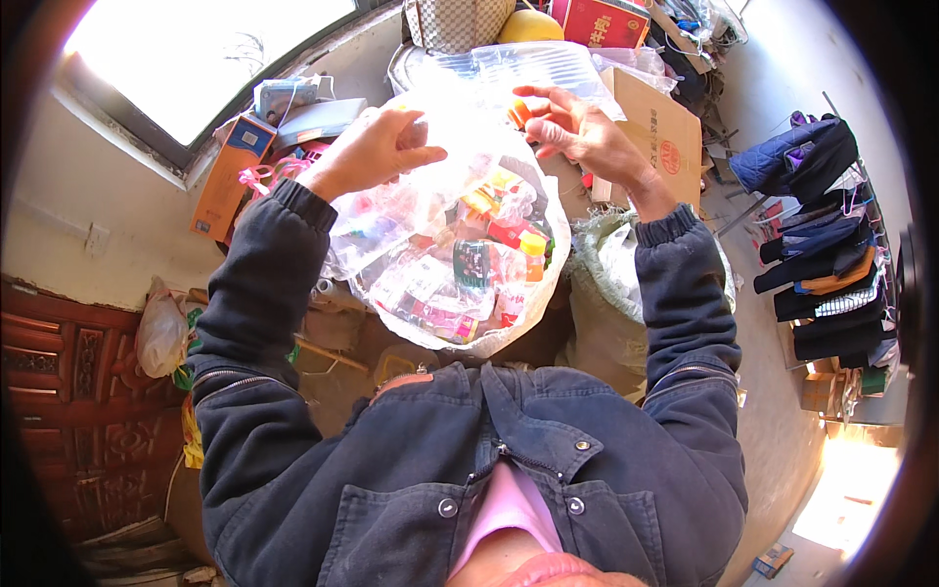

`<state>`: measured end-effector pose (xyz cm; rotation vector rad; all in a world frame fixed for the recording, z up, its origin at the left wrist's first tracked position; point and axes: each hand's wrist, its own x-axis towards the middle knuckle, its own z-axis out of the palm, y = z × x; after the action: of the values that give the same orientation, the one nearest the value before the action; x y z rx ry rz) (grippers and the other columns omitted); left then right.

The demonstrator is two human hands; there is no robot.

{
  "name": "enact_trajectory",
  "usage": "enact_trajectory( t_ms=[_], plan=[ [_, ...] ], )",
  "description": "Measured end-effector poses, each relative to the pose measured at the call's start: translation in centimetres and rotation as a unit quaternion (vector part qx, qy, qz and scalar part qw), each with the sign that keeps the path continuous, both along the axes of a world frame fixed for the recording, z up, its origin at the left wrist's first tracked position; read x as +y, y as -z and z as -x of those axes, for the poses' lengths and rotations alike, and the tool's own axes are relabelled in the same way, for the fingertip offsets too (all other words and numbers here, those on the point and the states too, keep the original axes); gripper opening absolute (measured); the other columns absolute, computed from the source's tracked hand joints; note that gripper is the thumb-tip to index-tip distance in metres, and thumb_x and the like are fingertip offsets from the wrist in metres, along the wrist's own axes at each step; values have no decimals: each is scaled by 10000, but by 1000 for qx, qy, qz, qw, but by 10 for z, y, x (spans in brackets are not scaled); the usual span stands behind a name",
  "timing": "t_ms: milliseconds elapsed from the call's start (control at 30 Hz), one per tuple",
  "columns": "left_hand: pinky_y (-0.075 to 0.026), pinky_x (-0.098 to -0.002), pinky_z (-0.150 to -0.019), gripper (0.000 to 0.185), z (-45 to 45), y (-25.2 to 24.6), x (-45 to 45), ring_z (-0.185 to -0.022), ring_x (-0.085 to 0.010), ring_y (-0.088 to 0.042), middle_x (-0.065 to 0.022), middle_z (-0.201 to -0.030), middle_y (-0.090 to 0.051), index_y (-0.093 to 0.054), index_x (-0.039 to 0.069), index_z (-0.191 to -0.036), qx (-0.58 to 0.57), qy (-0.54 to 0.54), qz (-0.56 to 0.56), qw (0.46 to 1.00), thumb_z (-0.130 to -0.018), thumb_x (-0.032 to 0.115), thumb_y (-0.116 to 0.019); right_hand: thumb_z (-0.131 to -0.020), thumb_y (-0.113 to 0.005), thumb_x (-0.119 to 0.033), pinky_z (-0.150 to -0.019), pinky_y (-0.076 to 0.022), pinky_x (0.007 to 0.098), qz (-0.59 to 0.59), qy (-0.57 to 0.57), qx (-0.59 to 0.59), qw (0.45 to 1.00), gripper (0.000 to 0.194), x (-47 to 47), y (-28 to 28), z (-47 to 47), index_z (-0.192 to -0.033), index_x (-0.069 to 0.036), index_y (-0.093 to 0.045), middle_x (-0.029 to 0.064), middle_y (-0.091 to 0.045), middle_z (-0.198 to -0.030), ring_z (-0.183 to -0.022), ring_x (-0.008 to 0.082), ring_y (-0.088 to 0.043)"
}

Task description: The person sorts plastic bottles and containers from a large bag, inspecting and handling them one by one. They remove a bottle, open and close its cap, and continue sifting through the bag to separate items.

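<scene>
A wide white woven sack (546,308) stands open before me, filled with crushed plastic bottles (473,264) and clear plastic. One bottle with a yellow cap (533,245) points up near its right side. Over the sack's far left part, my left hand (378,150) has its thumb and fingers around a piece of clear plastic (415,135); glare hides that thing's shape. Across from it, my right hand (579,132) is raised with curled fingers. An orange cap (519,114) lies between its thumb and index finger; whether they grip it is unclear.
A cardboard box (653,132) and a second sack (605,286) are on the right. Farther right, clothes hang on a rack (836,257). An orange box (233,178) leans below the bright window (183,66). A carved wooden panel (73,396) is at left.
</scene>
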<state>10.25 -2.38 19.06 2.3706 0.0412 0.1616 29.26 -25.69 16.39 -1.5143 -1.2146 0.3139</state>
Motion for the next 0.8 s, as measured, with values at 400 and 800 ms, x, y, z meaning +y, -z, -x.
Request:
enact_trajectory(
  t_ms=[400,800],
  plan=[
    [-441,-232,-478,345,5,-2,7,-549,-93,-570,-25,-687,-612,-618,14,-936,3,-2,-18,1000,-951,336,-742,-982,-639,-501,-699,-549,244,34,-50,-24,998,601,1,-10,-5,-1346,-24,-619,58,-696,-942,-766,97,-616],
    [-395,-269,-554,370,5,14,-8,-615,-102,-508,-38,-703,-588,-603,14,-885,-160,-39,-195,967,-940,348,-753,-1010,-614,-479,-513,-343,219,-82,61,26,994,484,29,12,12,-860,-20,-652,-36,-533,-656,-582,22,-429]
  ],
)
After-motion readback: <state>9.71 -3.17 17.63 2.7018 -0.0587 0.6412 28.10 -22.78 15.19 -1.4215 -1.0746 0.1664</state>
